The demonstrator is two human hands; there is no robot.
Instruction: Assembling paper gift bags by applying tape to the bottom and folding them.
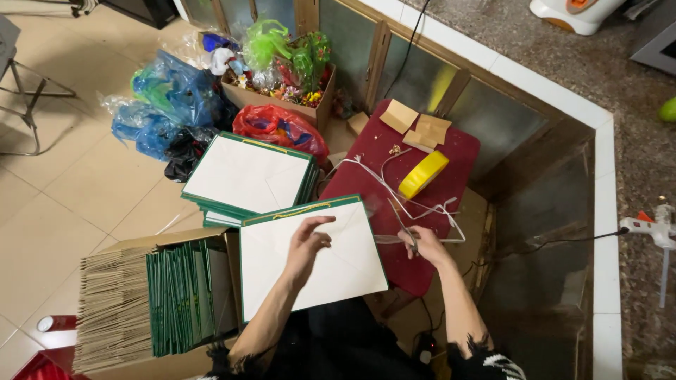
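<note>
Holding a white sheet with a green border (310,253) flat across my lap at the lower centre of the frame, I have my left hand (308,243) resting on top of it, fingers curled loosely with thumb and forefinger close together, pinching at something too small to make out. My right hand (424,243) sits just right of the sheet, over the dark red stool top (422,151), closed around a pair of scissors (407,231) whose blades point up toward a clear strip of tape that runs between my two hands. A yellow roll of tape (422,174) lies on the red surface above my right hand, with loose white ribbon (394,186) curling beside it and small brown card pieces (415,125) further up. To the upper left of my sheet lies a stack of the same green-edged sheets (246,176), and at lower left a cardboard box (141,302) holds more of them standing on edge. I judge that I am in the middle of cutting a bit of tape to fix to the sheet; the next move would call for a clean snip close to my left fingertips, keeping the strip taut so it does not fold onto itself.
</note>
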